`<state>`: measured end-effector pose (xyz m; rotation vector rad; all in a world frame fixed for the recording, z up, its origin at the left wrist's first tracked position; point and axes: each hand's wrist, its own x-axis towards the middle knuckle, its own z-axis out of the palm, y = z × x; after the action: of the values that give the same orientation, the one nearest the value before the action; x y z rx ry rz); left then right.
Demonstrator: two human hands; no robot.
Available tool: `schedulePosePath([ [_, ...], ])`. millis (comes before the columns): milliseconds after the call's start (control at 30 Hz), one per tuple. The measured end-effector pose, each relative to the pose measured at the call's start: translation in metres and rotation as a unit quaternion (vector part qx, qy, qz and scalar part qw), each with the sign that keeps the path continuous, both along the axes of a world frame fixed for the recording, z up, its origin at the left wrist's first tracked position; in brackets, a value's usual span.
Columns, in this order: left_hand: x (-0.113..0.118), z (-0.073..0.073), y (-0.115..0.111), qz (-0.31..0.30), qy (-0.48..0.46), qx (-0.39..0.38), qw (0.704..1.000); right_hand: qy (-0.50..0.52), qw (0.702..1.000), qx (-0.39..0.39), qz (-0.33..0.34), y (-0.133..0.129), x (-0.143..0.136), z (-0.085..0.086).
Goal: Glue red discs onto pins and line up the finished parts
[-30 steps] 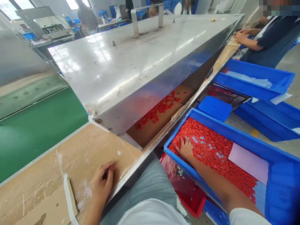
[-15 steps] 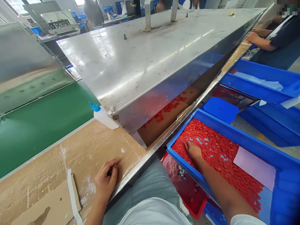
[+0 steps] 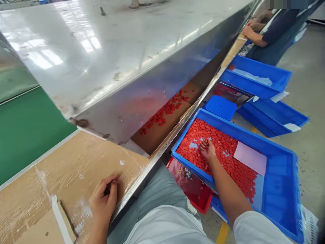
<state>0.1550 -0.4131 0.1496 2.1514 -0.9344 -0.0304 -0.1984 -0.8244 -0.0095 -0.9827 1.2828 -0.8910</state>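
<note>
My right hand [image 3: 207, 149] is over the red discs [image 3: 220, 139] in a large blue tray [image 3: 281, 183] at my right. Its fingers are curled upward, with what look like red discs in them. A pale pink sheet [image 3: 250, 158] lies on the discs. My left hand [image 3: 104, 196] rests on the cardboard-covered table [image 3: 83, 162], its fingers curled and thumb near the fingertips; whether it holds anything small is hidden. More red discs [image 3: 165, 113] lie on cardboard beneath the metal cover [image 3: 101, 67].
A green belt [image 3: 27, 125] runs at the left. Blue trays [image 3: 276, 88], a blue lid [image 3: 220, 107] and a red tray [image 3: 203, 201] stand around the disc tray. A person's hand [image 3: 248, 32] is at the table edge, upper right. A cardboard piece [image 3: 43, 227] lies lower left.
The view has tilted down and shifted right. My right hand has turned and its fingers have curled up from the discs, leaving a larger bare patch beside it. My left hand keeps its pose.
</note>
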Motion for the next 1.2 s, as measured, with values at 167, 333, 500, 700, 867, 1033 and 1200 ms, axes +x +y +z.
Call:
schedulePosePath([
  [167, -0.002, 0.002, -0.002, 0.0, -0.011, 0.009, 1.0, -0.182, 0.981, 0.054, -0.037, 0.004, -0.009, 0.01],
  [333, -0.002, 0.004, -0.005, 0.005, -0.012, 0.009, 1.0, -0.237, 0.965, 0.065, -0.088, 0.003, -0.005, 0.011],
  [500, -0.007, 0.01, -0.011, 0.017, -0.01, 0.017, 1.0, -0.226, 0.965, 0.046, -0.123, 0.004, -0.006, 0.009],
  [700, -0.007, 0.011, -0.01, 0.018, -0.031, 0.037, 0.999, -0.214, 0.969, -0.006, -0.124, 0.006, -0.011, 0.012],
  [867, -0.005, 0.009, -0.008, 0.019, -0.029, 0.041, 0.999, -0.04, 0.997, -0.025, -0.053, 0.007, -0.006, 0.003],
  [1033, -0.007, 0.011, -0.012, 0.017, -0.022, 0.024, 0.999, 0.119, 0.993, -0.022, 0.017, 0.011, 0.016, -0.013],
  [1200, -0.005, 0.008, -0.008, 0.026, -0.025, 0.038, 0.999, 0.281, 0.952, -0.063, 0.104, 0.0, 0.035, -0.021],
])
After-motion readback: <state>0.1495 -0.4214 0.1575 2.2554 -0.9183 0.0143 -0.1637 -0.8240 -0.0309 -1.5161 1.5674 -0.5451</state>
